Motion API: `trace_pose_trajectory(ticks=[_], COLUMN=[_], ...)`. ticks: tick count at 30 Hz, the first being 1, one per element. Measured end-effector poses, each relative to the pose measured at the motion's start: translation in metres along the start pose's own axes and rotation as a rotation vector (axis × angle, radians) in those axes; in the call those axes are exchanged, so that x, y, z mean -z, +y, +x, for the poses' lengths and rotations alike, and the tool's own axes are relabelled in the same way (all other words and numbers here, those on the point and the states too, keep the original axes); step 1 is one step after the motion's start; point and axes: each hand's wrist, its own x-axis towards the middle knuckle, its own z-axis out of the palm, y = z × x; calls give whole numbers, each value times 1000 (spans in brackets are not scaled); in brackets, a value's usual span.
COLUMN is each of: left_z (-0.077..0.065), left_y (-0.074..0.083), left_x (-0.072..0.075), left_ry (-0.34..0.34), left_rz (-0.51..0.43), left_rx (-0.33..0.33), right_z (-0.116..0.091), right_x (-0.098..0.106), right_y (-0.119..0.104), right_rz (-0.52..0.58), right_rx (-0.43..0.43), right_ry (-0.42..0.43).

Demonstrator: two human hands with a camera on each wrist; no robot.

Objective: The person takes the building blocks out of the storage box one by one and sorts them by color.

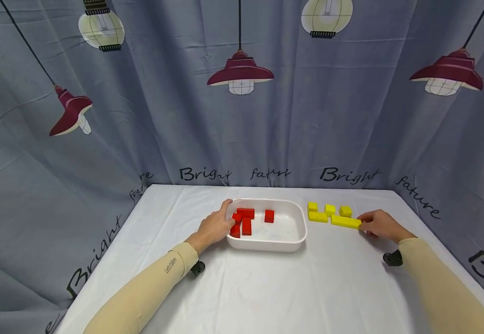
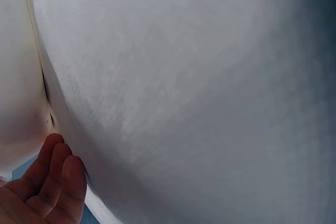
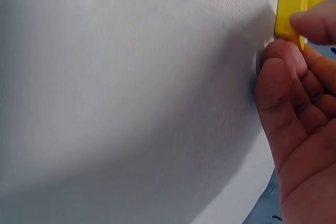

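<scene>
A white plastic tub (image 1: 267,246) stands on the table with several red blocks (image 1: 247,226) inside, most of them at its left end. My left hand (image 1: 216,226) grips the tub's left end, thumb at the rim and fingers along the outer wall; its fingers (image 2: 73,182) show beside the white wall in the left wrist view. To the tub's right, a long yellow block (image 1: 345,221) lies in front of smaller yellow blocks (image 1: 330,209). My right hand (image 1: 381,225) pinches this long block's right end, the thumb (image 3: 315,23) on it and fingertips against its end.
A white cloth (image 1: 275,287) covers the table. Behind it and along the sides hangs a grey-blue curtain (image 1: 175,116) printed with lamps and lettering. Another yellow block (image 1: 317,216) lies just left of the long one, close to the tub's right wall.
</scene>
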Motion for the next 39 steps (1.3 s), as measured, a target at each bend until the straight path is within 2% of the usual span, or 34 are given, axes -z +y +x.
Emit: trace_pose_trajectory(ticks=[10, 27, 33, 39], left_z=[-4, 1, 0, 0], left_y=[0, -2, -1, -2], left_x=[2, 0, 2, 1], left_ry=[-9, -7, -7, -5], left_rz=[7, 1, 17, 20], left_rx=[3, -13, -17, -14], right_z=[-1, 6, 0, -3], right_x=[-9, -6, -2, 4], right_y=[-3, -1, -10, -23], right_rz=[-19, -61, -85, -118], right_rx=[21, 35, 33, 97], right_ry=[37, 76, 102, 159])
